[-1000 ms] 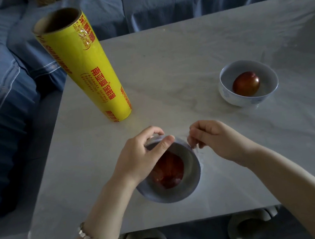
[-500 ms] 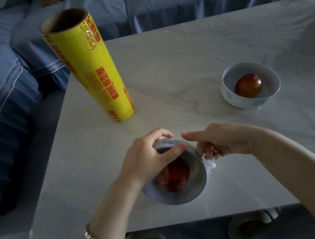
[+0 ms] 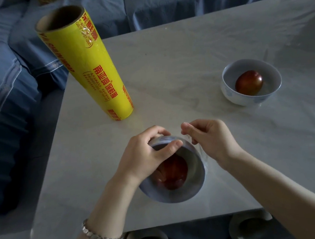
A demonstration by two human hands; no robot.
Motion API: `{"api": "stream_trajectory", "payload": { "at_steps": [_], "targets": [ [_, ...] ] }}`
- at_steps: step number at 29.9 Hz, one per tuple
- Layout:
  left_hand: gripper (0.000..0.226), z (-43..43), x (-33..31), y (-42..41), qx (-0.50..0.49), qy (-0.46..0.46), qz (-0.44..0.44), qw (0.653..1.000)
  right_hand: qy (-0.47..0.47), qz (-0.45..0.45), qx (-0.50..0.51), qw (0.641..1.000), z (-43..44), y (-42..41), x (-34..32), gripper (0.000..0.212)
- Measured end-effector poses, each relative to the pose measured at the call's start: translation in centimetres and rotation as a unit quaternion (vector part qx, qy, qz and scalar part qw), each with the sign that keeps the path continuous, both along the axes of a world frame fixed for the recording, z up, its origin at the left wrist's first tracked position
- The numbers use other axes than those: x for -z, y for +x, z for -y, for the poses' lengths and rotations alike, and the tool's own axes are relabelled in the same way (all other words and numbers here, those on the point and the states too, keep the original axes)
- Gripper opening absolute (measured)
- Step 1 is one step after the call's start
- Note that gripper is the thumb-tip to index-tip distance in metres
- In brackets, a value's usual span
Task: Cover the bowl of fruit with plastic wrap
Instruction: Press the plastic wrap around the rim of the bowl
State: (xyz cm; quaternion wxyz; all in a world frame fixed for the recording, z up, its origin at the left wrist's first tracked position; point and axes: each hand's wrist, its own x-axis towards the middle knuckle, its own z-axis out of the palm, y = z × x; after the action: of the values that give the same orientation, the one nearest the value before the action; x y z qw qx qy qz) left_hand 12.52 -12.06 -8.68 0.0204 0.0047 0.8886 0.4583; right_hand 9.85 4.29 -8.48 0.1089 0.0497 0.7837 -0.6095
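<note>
1. Two bowls sat on the table [image 3: 167, 62]. The near bowl [image 3: 194, 190] was by the front edge between the person's hands, and the far bowl [image 3: 228, 93] was well apart to the right.
2. Each held one round, glossy red fruit: the near fruit [image 3: 173, 174] and the far fruit [image 3: 249, 83].
3. One roll [image 3: 92, 71] stood upright at the left, a tall yellow cylinder with red lettering and an open cardboard core.
4. Both bowls looked smooth, rounded and pale. The table was a pale, veined, stone-like slab.
5. The left hand [image 3: 146, 154], with one silver link bracelet [image 3: 100, 237] at its wrist, gripped the near bowl's far rim, thumb across the top and fingers curled behind.
6. The right hand [image 3: 213, 141], fingers curled, pinched the clear, crinkled plastic wrap [image 3: 204, 156] at that bowl's right side. The film lay over its mouth.
7. One blue fabric sofa [image 3: 2, 75] with stitched seams ran along two sides.
</note>
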Motion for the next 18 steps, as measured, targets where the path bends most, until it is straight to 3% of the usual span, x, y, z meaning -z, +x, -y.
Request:
{"api": "stream_trajectory", "payload": {
  "at_steps": [8, 14, 18],
  "targets": [
    [0.038, 0.3, 0.4, -0.1, -0.008, 0.04, -0.015, 0.999, 0.073, -0.048, -0.062, 0.994, 1.2, -1.2, 1.2, 0.022],
    [0.036, 0.6, 0.7, 0.1, -0.023, 0.059, -0.012, 0.998, 0.024, 0.0, -0.044, 0.999, 1.4, -1.5, 2.4, 0.021],
    [0.036, 0.5, 0.6, 0.0, -0.023, 0.061, -0.002, 0.998, 0.059, 0.012, -0.04, 0.997, 0.2, -1.9, 2.8, 0.016]
  ]
}}
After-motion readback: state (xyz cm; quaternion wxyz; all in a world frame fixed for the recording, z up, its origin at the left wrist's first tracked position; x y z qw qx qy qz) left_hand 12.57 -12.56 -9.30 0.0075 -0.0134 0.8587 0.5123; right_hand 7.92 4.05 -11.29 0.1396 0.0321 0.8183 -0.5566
